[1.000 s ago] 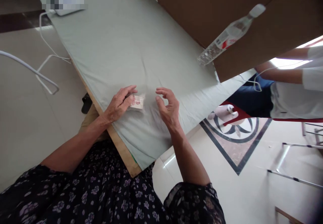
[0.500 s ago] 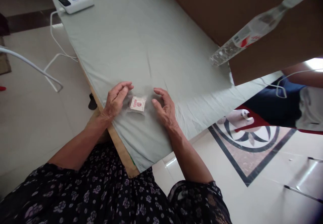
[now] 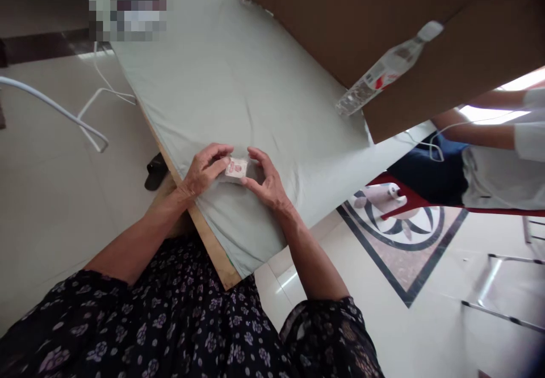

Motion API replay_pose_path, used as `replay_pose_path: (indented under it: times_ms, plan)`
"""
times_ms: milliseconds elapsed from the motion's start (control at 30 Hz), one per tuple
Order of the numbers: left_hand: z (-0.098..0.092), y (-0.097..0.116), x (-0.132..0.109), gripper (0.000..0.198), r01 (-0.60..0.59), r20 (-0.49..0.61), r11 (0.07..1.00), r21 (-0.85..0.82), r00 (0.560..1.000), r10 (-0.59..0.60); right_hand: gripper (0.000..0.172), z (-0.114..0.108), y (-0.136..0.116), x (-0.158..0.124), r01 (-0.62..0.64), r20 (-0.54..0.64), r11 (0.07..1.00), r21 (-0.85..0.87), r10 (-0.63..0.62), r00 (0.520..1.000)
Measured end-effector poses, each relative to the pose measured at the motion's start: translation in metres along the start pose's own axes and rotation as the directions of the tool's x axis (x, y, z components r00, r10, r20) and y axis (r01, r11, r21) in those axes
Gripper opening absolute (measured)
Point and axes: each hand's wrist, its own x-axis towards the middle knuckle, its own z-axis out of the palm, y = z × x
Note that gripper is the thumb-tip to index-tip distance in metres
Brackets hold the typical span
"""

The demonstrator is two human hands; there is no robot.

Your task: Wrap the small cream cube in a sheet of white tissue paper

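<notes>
Garment [image 3: 170,315], black with pale flower print, at 6 to 7 o'clock, nearest; bearings read from the packet [image 3: 237,168], 12 o'clock pointing away from the wearer.

Wooden edge [image 3: 214,247], bare, at 7 o'clock, along the rim of the surface [image 3: 187,77], which is covered in pale green cloth.

Right hand [image 3: 270,184], at 4 o'clock: thumb and fingers spread in a wide curve, thumb tip at the packet's lower right corner.

Left hand [image 3: 206,168], at 9 o'clock: fingers half curled, thumb tip at the packet's left side; whether it grips cannot be told.

Packet, 1, small, pale, red print on its upper face, clear wrapping; between the 2 hands, over the near part of the cloth. Whether lifted off it, cannot tell.

Dark shoe [image 3: 156,172], at 9 o'clock, beyond the wooden edge.

Bottle [image 3: 387,71], clear, white cap, red on the label, at 2 o'clock; base on the surface, beside the cardboard's corner.

Cardboard [image 3: 323,26], brown, at 1 to 2 o'clock, standing on the surface.

Floor medallion [image 3: 404,239], dark and pale pattern, at 4 o'clock.

Another person, white sleeve [image 3: 532,139], at 3 o'clock, forearms partly hidden by the cardboard.
</notes>
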Motion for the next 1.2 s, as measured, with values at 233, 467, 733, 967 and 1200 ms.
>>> replay_pose_path:
  times_ms: [233,467,733,967,1200]
  plan:
    - [0.001,-0.009,0.003,0.036,-0.084,0.012,0.994,0.073,0.996,0.084,0.070,0.010,0.006,-0.002,0.113,0.008,0.983,-0.147,-0.113,0.994]
    - [0.001,-0.012,0.005,0.025,-0.230,0.014,0.967,0.108,0.973,0.230,0.055,0.016,0.011,-0.001,0.192,-0.015,0.946,-0.263,-0.203,0.979]
    - [0.002,-0.016,0.004,0.019,-0.292,0.047,0.937,0.191,0.956,0.289,0.061,0.020,0.013,0.000,0.187,-0.024,0.941,-0.282,-0.202,0.979]
    - [-0.001,-0.017,0.005,0.019,-0.270,0.037,0.952,0.143,0.963,0.267,0.080,0.013,0.008,-0.001,0.094,-0.080,0.994,-0.061,-0.099,0.992]
    - [-0.002,-0.023,0.012,0.039,-0.171,-0.127,0.984,0.044,0.976,0.175,0.108,0.012,0.010,0.008,0.032,0.010,0.997,-0.071,-0.032,0.999]
